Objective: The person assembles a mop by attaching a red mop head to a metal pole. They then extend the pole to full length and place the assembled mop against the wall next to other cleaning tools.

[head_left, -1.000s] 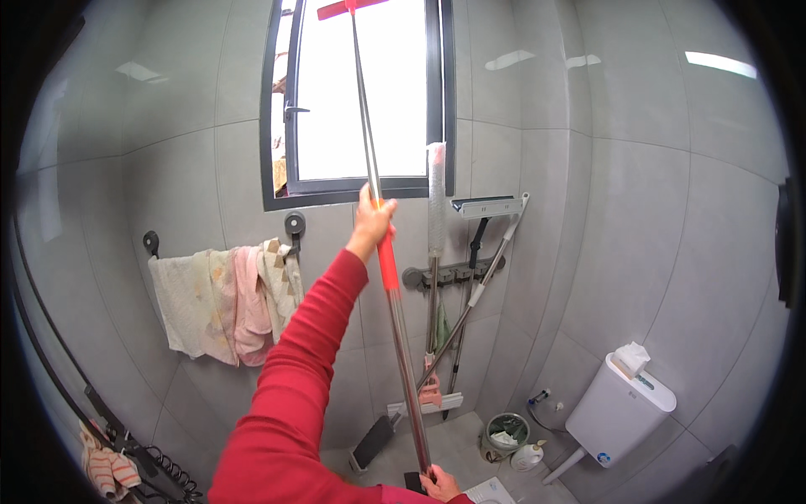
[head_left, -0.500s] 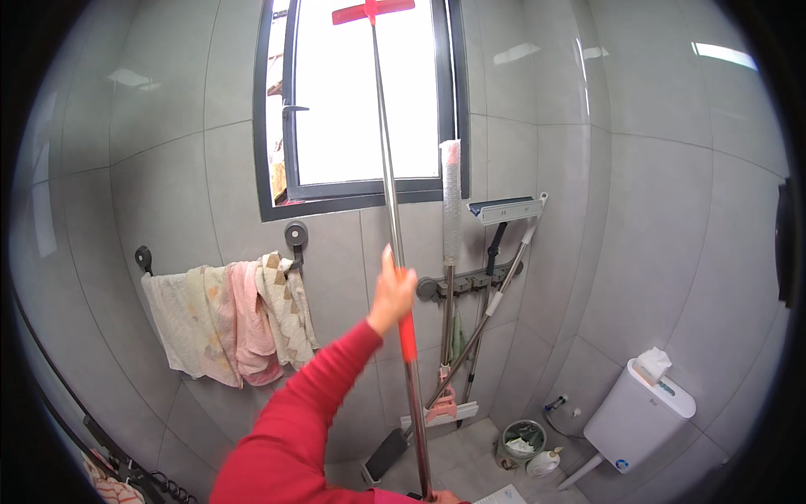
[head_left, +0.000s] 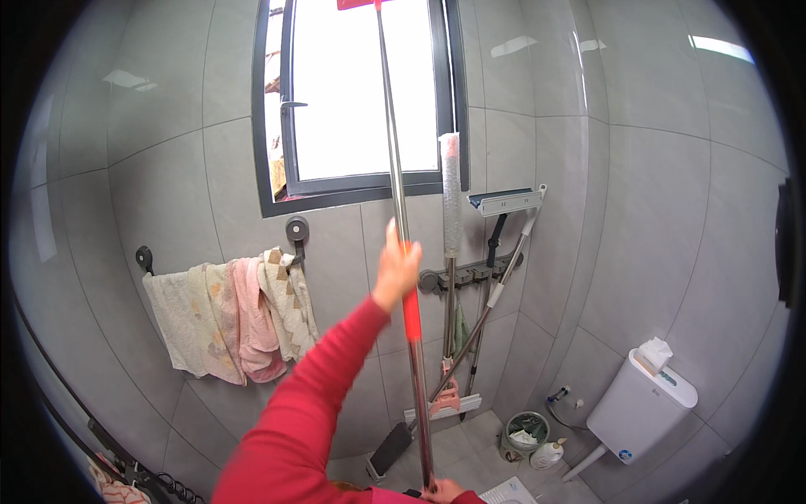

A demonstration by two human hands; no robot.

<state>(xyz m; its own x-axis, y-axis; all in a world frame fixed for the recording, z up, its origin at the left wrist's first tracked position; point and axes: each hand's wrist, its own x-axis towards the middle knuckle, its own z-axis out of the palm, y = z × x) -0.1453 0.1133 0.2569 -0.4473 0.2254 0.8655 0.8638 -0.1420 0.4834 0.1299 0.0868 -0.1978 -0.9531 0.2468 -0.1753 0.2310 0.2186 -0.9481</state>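
A long-handled squeegee (head_left: 411, 316) with a red head, a metal pole and a red sleeve on the pole stands nearly upright before me. My left hand (head_left: 398, 267) closes around the pole at the upper part of the red sleeve, arm stretched forward. Low at the bottom edge, my right hand (head_left: 445, 491) grips the pole's lower end, partly cut off by the picture. The squeegee's red head (head_left: 359, 3) shows at the top edge in front of the bright window (head_left: 365, 101), mostly out of the picture. Whether it touches the glass I cannot tell.
Towels (head_left: 243, 311) hang on a rail at left. Right of the pole, several mops and poles lean by a wall holder (head_left: 470, 280), one with a flat head (head_left: 506, 202). A bin (head_left: 514, 449), a white bottle (head_left: 547, 454) and a cistern (head_left: 642, 412) stand at lower right.
The squeegee has risen, its head now partly past the top edge. Both hands have moved up slightly and to the right with the pole.
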